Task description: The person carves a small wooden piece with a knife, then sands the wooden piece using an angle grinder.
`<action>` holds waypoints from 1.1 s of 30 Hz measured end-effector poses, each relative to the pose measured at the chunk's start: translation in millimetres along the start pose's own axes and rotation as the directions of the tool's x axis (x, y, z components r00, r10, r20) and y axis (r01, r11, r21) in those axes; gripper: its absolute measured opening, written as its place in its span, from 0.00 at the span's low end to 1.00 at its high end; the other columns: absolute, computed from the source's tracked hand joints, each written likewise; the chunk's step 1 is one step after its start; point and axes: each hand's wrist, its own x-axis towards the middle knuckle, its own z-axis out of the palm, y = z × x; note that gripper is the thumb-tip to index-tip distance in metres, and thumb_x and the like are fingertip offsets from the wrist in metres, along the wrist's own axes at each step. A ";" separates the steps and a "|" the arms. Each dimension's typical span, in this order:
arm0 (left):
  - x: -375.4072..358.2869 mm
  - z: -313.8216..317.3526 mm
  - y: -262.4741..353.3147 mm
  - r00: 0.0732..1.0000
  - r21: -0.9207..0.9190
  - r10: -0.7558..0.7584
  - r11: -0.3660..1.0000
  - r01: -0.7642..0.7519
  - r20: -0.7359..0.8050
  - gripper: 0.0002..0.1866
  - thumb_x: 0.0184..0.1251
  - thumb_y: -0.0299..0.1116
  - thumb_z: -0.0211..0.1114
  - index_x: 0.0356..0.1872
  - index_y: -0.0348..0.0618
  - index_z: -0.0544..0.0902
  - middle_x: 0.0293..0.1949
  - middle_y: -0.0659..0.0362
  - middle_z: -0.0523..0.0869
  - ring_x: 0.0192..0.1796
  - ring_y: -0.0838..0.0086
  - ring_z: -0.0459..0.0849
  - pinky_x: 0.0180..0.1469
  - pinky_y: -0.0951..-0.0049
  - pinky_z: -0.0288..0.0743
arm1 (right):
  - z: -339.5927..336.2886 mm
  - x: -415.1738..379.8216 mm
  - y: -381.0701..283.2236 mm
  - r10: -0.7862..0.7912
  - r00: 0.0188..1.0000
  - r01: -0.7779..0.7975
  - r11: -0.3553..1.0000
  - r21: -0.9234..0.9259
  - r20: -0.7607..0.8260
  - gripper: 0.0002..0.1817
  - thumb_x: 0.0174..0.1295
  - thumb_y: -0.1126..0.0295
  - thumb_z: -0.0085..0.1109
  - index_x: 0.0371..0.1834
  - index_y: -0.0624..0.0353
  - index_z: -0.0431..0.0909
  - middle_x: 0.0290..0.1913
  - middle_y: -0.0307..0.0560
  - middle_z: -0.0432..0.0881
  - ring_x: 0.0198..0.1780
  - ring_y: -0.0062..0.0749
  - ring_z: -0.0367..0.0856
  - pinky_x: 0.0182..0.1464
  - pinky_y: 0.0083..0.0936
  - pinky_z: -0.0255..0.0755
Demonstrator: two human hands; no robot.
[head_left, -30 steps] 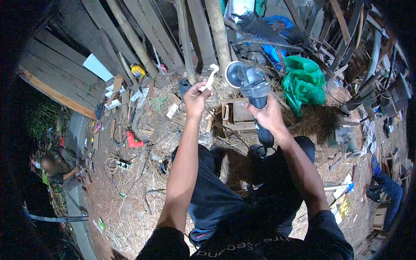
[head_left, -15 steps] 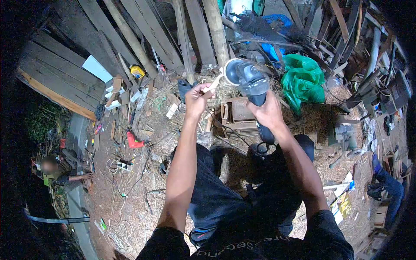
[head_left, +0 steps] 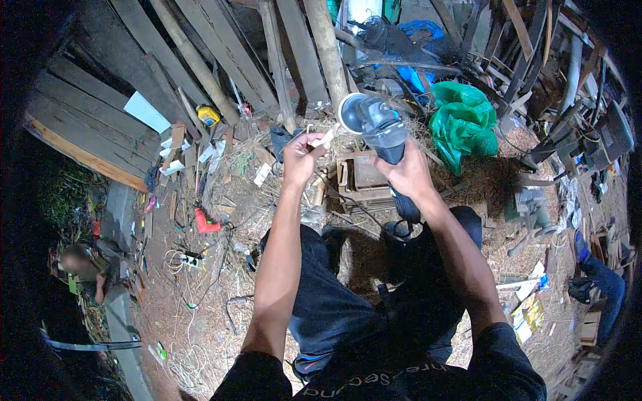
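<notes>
My right hand [head_left: 409, 175] is wrapped round the dark body of an angle grinder [head_left: 386, 130], whose round disc [head_left: 351, 113] points up and to the left. In my left hand [head_left: 301, 160], a small pale piece of wood [head_left: 326, 139] is pinched between thumb and fingers. The piece sits just left of the disc, with a narrow gap between them. Below the grinder, a wooden box-like stack [head_left: 369, 175] lies on the ground between my hands and my knees. A dark cord runs near it.
Long planks [head_left: 227, 53] and a bamboo pole [head_left: 326, 50] lean ahead. A green plastic bag [head_left: 463, 127] lies right of the grinder. On the left ground are a red power tool [head_left: 207, 222] and loose cords [head_left: 190, 364]. Another person [head_left: 87, 267] is at far left.
The piece of wood has come away from the disc and turned in my left fingers. The grinder has shifted slightly left. The person at far left has drawn an arm back.
</notes>
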 end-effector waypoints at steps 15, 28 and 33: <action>2.5 -2.8 -3.3 0.997 -0.064 -0.073 0.995 0.074 0.012 0.12 0.59 0.17 0.66 0.45 0.33 0.83 0.36 0.56 0.87 0.32 0.75 0.84 0.38 0.75 0.80 | -4.1 0.7 0.8 0.098 0.994 -0.097 0.995 -0.009 0.045 0.31 0.46 0.62 0.73 0.51 0.69 0.74 0.44 0.61 0.83 0.47 0.48 0.83 0.53 0.38 0.74; 0.3 -0.2 -0.3 0.996 -0.030 -0.087 0.996 0.086 -0.008 0.13 0.58 0.18 0.67 0.45 0.32 0.83 0.36 0.55 0.87 0.32 0.75 0.84 0.37 0.75 0.80 | -1.7 -0.1 6.2 0.089 0.995 -0.086 0.994 -0.064 0.049 0.29 0.47 0.61 0.72 0.50 0.66 0.75 0.44 0.59 0.84 0.46 0.46 0.83 0.53 0.37 0.74; -4.1 -2.3 6.0 0.993 -0.037 -0.114 0.993 0.113 -0.026 0.12 0.58 0.17 0.67 0.45 0.31 0.83 0.35 0.55 0.86 0.32 0.75 0.83 0.37 0.75 0.79 | -4.3 8.8 12.2 0.105 0.993 -0.107 0.993 0.043 0.044 0.30 0.45 0.59 0.73 0.50 0.66 0.76 0.44 0.59 0.84 0.46 0.46 0.84 0.52 0.37 0.74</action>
